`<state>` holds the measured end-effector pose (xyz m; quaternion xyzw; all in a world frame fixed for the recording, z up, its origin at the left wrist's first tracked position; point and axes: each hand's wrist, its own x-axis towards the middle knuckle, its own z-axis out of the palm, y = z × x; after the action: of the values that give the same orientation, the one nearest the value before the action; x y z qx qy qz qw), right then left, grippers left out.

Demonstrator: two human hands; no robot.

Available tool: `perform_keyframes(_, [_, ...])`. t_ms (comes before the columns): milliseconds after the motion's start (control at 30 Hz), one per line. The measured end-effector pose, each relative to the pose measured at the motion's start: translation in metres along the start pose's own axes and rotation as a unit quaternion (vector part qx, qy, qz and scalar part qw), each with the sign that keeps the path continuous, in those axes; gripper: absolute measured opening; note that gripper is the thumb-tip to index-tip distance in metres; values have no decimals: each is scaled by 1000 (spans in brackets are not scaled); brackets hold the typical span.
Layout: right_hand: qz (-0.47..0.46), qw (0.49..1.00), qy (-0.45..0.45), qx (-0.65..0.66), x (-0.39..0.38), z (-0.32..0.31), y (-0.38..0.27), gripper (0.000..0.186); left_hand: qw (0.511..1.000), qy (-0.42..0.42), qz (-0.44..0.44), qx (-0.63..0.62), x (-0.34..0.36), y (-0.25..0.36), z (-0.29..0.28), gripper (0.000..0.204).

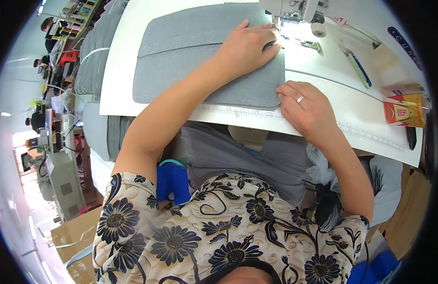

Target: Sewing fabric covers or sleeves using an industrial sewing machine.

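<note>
A grey fabric panel (181, 71) with rounded corners and a seam across it lies flat on the white sewing table (117, 90). My left hand (249, 47) rests on its upper right part, fingers stretched toward the brightly lit needle area of the sewing machine (294, 19). Down at the panel's right edge, near the lower corner, my right hand (309, 109) pinches the cloth between thumb and fingers; a ring is on one finger. Glare hides the exact spot where needle and fabric meet.
Thread snips (358, 68) lie right of the machine, and a red and yellow packet (403, 111) sits at the far right. A ruler scale (238, 112) runs along the table's front edge. Stacked grey panels (91, 61) stand at left. Grey cloth (219, 151) covers my lap.
</note>
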<state>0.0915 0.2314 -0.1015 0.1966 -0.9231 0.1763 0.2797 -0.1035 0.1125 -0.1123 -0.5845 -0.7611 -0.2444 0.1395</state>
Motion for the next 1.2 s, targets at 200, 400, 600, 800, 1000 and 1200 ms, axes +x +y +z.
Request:
perform_keyframes(200, [-7,1000,-17,12,8,3,22,13,999,3,-18,-40,15,-11,-1,25])
perform_keyframes(400, [-13,999,42,-7,8,10,26,10,991,-48,-33,-124,21,-19,-9,23])
perform_keyframes(600, [97,990,48,93,0,9,36,16,991,-83,69,-77,-36,41,-48,33])
perform_keyframes(800, [176,968,30,175,-5,2,45,22,956,-180,-183,-144,-24,52,-73,34])
perform_keyframes(1000, [15,1000,17,-1,-2,6,34,26,995,-78,17,-65,-38,52,-51,32])
perform_keyframes(1200, [15,999,-4,-44,0,7,29,23,990,-113,16,-79,-36,42,-57,27])
